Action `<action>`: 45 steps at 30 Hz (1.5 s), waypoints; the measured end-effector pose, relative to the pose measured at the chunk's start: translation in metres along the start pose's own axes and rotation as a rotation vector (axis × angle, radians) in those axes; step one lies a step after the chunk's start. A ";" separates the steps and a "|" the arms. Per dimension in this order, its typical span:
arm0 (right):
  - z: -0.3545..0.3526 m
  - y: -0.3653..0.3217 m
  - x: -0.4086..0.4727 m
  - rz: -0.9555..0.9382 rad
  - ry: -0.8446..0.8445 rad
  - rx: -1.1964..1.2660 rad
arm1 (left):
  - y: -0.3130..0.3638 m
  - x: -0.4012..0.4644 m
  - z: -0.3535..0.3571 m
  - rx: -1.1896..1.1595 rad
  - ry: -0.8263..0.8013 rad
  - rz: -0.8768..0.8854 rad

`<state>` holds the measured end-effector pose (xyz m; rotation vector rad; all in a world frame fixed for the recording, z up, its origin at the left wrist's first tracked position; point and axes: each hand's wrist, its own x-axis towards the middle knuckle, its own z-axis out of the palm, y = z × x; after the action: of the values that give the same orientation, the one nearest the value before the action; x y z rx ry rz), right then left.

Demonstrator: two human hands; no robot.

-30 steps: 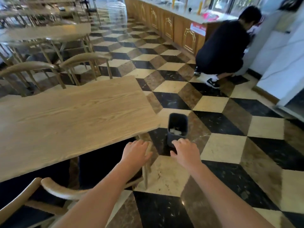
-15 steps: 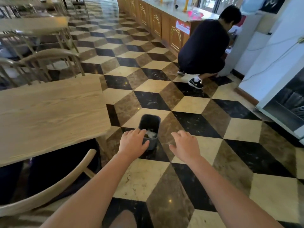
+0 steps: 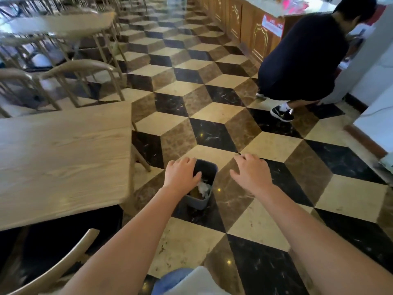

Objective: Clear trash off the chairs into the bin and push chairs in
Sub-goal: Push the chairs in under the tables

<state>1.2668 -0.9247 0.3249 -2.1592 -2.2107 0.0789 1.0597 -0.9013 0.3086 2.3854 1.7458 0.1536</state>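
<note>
A small dark grey bin point(image 3: 207, 167) stands on the tiled floor just right of the wooden table point(image 3: 61, 158). White crumpled trash point(image 3: 203, 187) lies inside it. My left hand point(image 3: 180, 175) hovers over the bin's left rim, fingers apart, holding nothing. My right hand point(image 3: 251, 173) is spread open to the right of the bin, also with nothing in it. A wooden chair point(image 3: 53, 271) with a curved backrest sits at the table's near side, its dark seat under the tabletop.
A person in dark clothes point(image 3: 302, 60) crouches at the far right by a wooden counter point(image 3: 244, 20). More chairs point(image 3: 80, 81) and another table point(image 3: 59, 24) stand behind the near table. A white wall point(image 3: 378, 103) runs along the right.
Both hands have moved forward from the chair toward the bin. The view swung right and then closer, so the bin is now directly under my left hand.
</note>
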 end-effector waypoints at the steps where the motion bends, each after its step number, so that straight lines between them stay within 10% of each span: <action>1: -0.003 0.008 0.016 -0.014 -0.004 -0.002 | 0.005 0.017 -0.003 -0.001 0.012 -0.011; 23: -0.009 0.201 0.408 -0.388 -0.084 0.013 | 0.094 0.391 0.012 -0.032 0.108 -0.418; 45: 0.007 0.156 0.841 -0.585 -0.154 0.017 | -0.062 0.773 -0.017 -0.024 0.061 -0.600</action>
<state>1.4019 -0.0807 0.3071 -1.4554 -2.8121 0.2411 1.2343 -0.1457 0.2939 1.7514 2.3739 0.1587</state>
